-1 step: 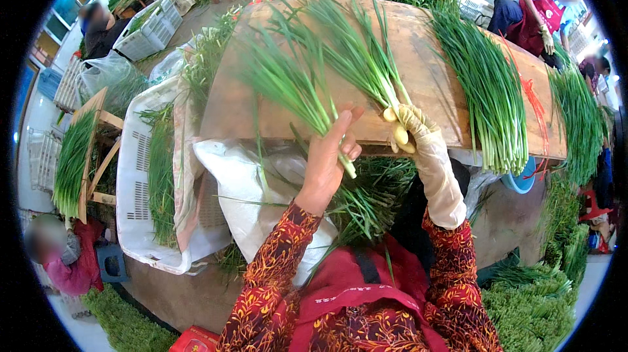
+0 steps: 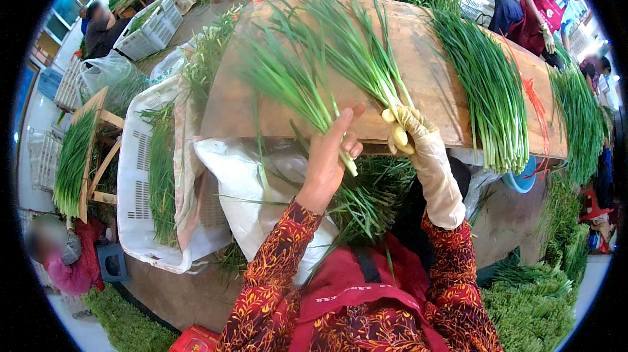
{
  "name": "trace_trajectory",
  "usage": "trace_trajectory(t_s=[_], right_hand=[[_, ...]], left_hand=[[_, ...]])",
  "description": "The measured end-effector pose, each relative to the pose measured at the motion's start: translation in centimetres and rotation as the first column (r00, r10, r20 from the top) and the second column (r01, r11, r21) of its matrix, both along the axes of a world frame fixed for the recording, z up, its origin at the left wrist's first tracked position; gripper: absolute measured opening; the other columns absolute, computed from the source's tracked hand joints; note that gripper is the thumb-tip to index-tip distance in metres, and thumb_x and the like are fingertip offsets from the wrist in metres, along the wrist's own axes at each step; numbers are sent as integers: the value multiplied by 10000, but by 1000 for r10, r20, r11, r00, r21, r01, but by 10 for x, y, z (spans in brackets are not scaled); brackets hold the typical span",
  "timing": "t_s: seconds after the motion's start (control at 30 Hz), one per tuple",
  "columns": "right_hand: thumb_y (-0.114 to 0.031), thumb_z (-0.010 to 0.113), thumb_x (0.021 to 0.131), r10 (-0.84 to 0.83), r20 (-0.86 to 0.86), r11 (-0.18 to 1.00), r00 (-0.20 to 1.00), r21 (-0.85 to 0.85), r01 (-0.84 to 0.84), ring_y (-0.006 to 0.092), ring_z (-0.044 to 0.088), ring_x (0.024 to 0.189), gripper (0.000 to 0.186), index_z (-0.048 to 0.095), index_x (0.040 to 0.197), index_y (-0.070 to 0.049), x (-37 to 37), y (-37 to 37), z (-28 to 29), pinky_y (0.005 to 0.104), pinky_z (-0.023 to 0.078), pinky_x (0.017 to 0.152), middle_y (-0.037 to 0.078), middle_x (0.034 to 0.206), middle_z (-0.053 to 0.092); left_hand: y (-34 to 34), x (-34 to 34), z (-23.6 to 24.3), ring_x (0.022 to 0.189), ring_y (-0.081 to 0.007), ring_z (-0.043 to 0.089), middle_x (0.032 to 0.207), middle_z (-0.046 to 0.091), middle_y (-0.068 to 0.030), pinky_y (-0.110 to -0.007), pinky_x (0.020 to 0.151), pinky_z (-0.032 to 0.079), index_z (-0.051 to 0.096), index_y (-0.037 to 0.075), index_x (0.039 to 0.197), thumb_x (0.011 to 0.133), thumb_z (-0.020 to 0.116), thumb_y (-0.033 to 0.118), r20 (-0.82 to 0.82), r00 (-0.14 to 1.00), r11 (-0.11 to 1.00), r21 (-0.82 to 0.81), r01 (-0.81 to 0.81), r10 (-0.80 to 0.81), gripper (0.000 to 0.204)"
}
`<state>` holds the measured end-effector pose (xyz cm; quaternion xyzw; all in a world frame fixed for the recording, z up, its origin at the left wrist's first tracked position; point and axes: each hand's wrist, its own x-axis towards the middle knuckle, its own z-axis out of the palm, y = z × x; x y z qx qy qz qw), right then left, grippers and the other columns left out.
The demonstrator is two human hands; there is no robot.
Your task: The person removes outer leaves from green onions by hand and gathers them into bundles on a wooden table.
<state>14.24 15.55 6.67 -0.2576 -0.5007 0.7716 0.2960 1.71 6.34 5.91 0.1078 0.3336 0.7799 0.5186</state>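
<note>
My left hand, bare, is closed around a small bunch of garlic chives, with the cut stem ends poking out below the fingers. A second bunch of garlic chives is gripped near its pale stems by my right hand, which wears a cream glove with yellowish finger covers. Both bunches point away from me over the wooden board, their leaf tips fanned out. On the board's right side lies a thick, neatly lined-up pile of garlic chives, stem ends toward me.
Red ties lie right of the pile. On my left stands a white crate holding greens, beside a white sack. Loose leaves hang below the board's near edge. A blue bucket sits under the right end. Other people work around.
</note>
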Motion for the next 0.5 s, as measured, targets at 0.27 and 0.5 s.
trace_trajectory(t_s=[0.27,0.5], right_hand=[[-298,477,839,261,-232,931,937,-195,-307,80,361,369,323,558,894,10,3,-15,-10,226,359,412,4,529,458],[-318,470,840,247,-168,936,954,-213,-280,72,399,421,324,554,870,-7,8,-24,-14,216,365,432,4,541,469]], left_hand=[[3,-5,10,484,-12,343,985,529,-41,-176,453,336,432,34,1120,811,547,254,3,995,993,69,96,-96,396],[1,-4,1,458,-28,381,633,446,49,-199,413,334,492,81,856,778,597,179,26,998,997,-32,66,-65,163]])
